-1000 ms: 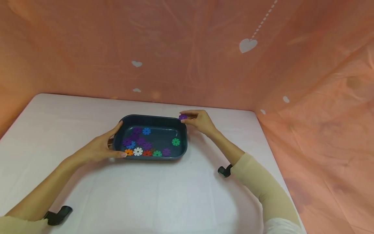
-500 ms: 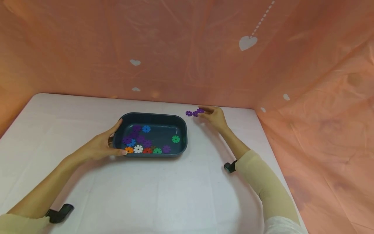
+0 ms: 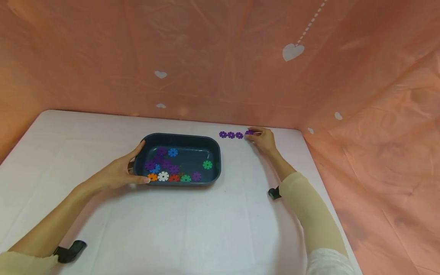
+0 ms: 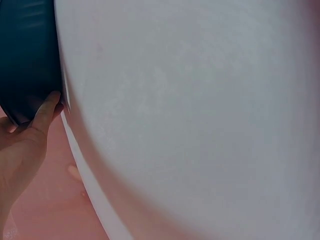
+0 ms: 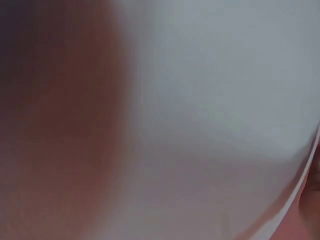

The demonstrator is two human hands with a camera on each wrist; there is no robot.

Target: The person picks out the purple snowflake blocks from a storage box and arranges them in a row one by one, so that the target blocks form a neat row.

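Now, view by view.
Head view, right hand: the right hand point(image 3: 264, 138) pinches a purple gear-shaped plastic disc point(image 3: 249, 132) at the far right end of a row on the white table point(image 3: 206, 229).
Head view, row: three more purple discs point(image 3: 231, 135) lie flat in a line just left of the pinched one, beside the tray's far right corner.
Head view, left hand: the left hand point(image 3: 117, 173) grips the near left end of the dark blue rectangular plastic tray point(image 3: 214, 152), thumb along the rim.
Head view, progress: as I judge it, four purple discs are out; several purple ones remain in the tray among blue, green, white, orange and red ones.
Left wrist view: fingers curl against the dark tray wall point(image 4: 25, 60).
Right wrist view: blurred; fingers cannot be told here.
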